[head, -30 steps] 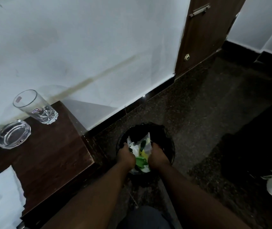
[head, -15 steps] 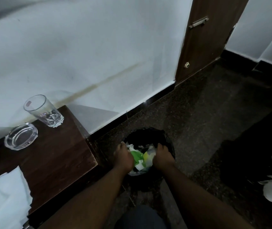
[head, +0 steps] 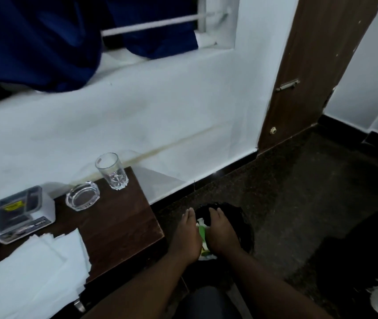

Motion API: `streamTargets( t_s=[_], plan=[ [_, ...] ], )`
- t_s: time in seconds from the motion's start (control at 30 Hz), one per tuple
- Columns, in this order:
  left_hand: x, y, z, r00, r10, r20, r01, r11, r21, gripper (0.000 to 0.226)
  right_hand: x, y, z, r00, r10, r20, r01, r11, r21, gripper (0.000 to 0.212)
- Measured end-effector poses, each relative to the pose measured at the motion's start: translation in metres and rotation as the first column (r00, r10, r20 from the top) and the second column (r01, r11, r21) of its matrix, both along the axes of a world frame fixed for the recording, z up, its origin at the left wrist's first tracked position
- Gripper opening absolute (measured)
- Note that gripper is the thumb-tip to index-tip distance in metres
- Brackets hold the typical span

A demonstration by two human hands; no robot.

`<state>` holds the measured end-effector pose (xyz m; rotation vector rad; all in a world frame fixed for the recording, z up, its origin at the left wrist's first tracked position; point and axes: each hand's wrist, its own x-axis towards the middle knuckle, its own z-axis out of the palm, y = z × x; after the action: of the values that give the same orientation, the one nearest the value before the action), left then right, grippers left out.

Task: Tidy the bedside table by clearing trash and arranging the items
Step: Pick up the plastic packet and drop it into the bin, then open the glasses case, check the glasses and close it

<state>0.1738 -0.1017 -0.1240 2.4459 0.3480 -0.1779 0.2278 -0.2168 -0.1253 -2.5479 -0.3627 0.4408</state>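
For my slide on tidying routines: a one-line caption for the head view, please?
Both hands, left hand and right hand, press wrappers into the black bin beside the bedside table.

a: table [head: 119, 224] dark brown woodgrain, napkins [head: 29, 272] white, glass [head: 112, 171] and ashtray [head: 82, 199] clear.
b: bin [head: 243, 226] black, trash [head: 203, 233] green-white-yellow. curtain [head: 34, 42] navy, floor [head: 298, 192] dark speckled.

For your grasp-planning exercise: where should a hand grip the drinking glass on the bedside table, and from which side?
Grip the drinking glass around its smooth mid-wall, coming from the table's front right: it stands upright, the ashtray crowds its left, and the wall sits close behind.
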Motion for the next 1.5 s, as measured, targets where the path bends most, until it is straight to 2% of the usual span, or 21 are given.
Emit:
streamTargets(
  t_s=[0.17,0.4,0.6,0.83,1.0,1.23,1.4,1.5],
  plan=[
    [-0.028,0.018,0.034,0.995,0.041,0.094,-0.041,0.999,-0.001,0.063,-0.02,0.032,0.044,0.986,0.117,0.115,-0.12,0.993,0.015,0.067],
    [-0.073,0.066,0.088,0.948,0.161,0.273,-0.18,0.982,0.047,0.062,-0.052,0.085,0.103,0.93,0.273,0.246,-0.298,0.952,0.071,0.065],
    [-0.134,0.122,0.127,0.907,0.218,0.361,-0.309,0.926,0.216,0.067,-0.095,0.145,0.14,0.805,0.461,0.374,-0.503,0.864,0.015,0.066],
    [-0.22,0.184,0.156,0.828,0.302,0.473,-0.453,0.856,0.247,0.065,-0.163,0.219,0.171,0.656,0.583,0.479,-0.677,0.735,0.033,0.063],
    [-0.29,0.23,0.153,0.819,0.354,0.452,-0.512,0.806,0.297,0.064,-0.213,0.272,0.178,0.61,0.646,0.46,-0.746,0.663,0.058,0.057],
    [-0.371,0.286,0.136,0.785,0.527,0.325,-0.614,0.73,0.3,0.074,-0.284,0.33,0.173,0.565,0.7,0.437,-0.807,0.579,0.118,0.058],
    [-0.414,0.312,0.106,0.745,0.599,0.294,-0.666,0.697,0.266,0.067,-0.317,0.366,0.154,0.548,0.75,0.372,-0.826,0.556,0.095,0.06],
    [-0.428,0.322,0.087,0.712,0.652,0.261,-0.702,0.673,0.233,0.071,-0.334,0.382,0.14,0.549,0.772,0.319,-0.828,0.554,0.085,0.061]
  ],
)
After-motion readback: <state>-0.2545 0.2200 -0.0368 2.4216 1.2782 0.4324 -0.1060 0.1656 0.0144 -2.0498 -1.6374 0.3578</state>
